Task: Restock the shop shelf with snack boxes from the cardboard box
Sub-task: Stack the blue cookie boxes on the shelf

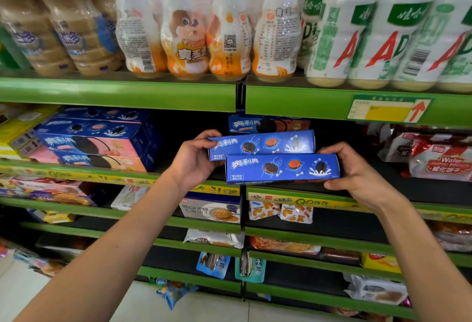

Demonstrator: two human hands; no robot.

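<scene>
the left hand (194,158) grips the left end of a blue snack box (263,144), its fingers (208,134) curled over the top edge and the thumb below. the right hand (357,168) grips the right end of a 2nd blue snack box (282,168), thumb along its bottom edge and fingers wrapped behind the end. the 2 boxes lie lengthwise and level, the 2nd just in front of and overlapping the 1st, both held over the front of the green shelf (293,195), at 12 o'clock from the person's arms. at 12 o'clock behind them another blue cookie box (268,125) stands deep in the shelf. at 9 o'clock a stack of blue and pink cookie boxes (94,140) fills the shelf's left part. at 3 o'clock lie red and white wafer packs (439,163). on the shelf above stand orange-capped drink bottles (204,30) and large white bottles (383,27).
</scene>
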